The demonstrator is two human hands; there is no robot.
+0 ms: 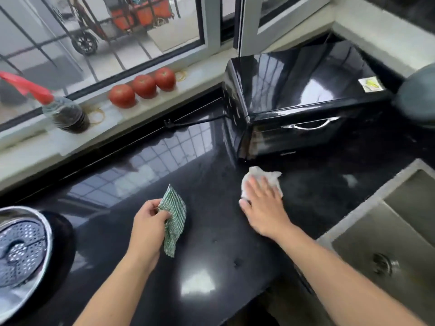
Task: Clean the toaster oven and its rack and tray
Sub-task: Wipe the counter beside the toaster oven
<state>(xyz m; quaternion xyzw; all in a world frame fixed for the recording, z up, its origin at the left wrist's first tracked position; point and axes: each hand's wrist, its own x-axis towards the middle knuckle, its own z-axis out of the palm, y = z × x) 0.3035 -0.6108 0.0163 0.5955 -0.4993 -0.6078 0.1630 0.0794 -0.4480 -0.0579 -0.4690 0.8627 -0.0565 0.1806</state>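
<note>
On the black desk (211, 267), my left hand (147, 228) pinches a green cloth (174, 220); my right hand (263, 205) lies flat, fingers straight, on a white rag (261, 177). Beyond sits the toaster oven (299, 95), door closed, rack and tray unseen, so interior cleaning probably remains. Sink (367, 208) at right; nothing blocks access.

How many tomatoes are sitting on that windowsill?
3. They sit in a row on the windowsill, left of the toaster oven: left tomato, middle tomato, right tomato. No others show.
</note>
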